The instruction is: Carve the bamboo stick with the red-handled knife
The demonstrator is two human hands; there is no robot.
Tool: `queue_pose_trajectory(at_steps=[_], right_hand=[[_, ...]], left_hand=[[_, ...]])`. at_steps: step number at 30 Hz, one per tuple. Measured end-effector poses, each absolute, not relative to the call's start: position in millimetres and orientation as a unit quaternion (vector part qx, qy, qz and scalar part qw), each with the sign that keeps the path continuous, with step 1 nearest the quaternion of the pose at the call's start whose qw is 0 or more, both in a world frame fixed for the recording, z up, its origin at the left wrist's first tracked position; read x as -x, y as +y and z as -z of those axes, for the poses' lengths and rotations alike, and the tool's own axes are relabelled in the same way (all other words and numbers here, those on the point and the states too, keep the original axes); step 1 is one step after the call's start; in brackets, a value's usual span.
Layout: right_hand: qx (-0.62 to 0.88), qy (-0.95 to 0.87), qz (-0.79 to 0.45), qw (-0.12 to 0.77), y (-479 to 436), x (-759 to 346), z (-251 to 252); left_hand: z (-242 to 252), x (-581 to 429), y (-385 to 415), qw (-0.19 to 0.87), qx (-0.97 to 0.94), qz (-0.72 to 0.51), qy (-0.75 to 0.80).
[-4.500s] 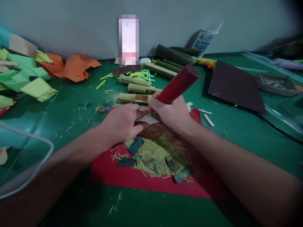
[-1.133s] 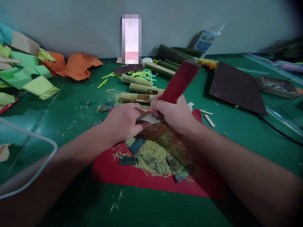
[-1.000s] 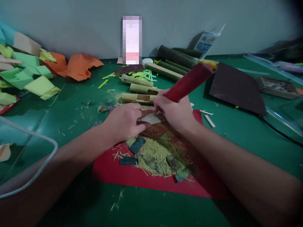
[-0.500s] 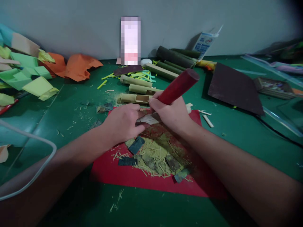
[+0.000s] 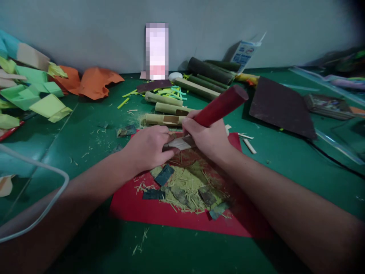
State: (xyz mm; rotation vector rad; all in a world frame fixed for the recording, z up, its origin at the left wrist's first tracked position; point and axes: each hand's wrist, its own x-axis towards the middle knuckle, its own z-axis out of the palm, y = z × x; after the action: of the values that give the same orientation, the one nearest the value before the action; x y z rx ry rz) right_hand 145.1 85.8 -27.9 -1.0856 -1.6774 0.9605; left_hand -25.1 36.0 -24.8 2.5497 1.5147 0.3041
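Red handle (image 5: pixel 222 106), one: being gripped by the right hand (image 5: pixel 210 139), leaning toward two o'clock. Pale piece (image 5: pixel 181 143), one: being pinched by the left hand (image 5: pixel 148 145). Shavings (image 5: pixel 188 180): being carried on red sheet (image 5: pixel 134 209), at six o'clock from the piece.

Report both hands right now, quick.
Left hand: closed, holding the pale piece near its left end.
Right hand: closed around the thick red handle; its lower end is hidden.

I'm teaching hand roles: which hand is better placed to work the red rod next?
Probably the right hand: it grips the red rod, close to the pale piece. The left hand is occupied, holding that piece's left end.
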Motion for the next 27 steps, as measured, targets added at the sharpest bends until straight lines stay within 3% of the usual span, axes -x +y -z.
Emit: queue_pose_trajectory(at_steps=[11, 23, 27], right_hand=[[0.442, -0.689, -0.381, 0.43, 83.0, -143.3, 30.7], [0.464, -0.679, -0.382, 0.422, 77.5, -145.4, 26.0], [0.458, -0.69, -0.374, 0.418, 79.9, -143.3, 28.8]], left_hand=[[24.9, 20.5, 29.2, 0.071, -0.841, -0.132, 0.52], [37.6, 16.1, 19.0, -0.022, -0.86, -0.141, 0.489], [30.7, 16.7, 23.5, 0.008, -0.853, -0.129, 0.505]])
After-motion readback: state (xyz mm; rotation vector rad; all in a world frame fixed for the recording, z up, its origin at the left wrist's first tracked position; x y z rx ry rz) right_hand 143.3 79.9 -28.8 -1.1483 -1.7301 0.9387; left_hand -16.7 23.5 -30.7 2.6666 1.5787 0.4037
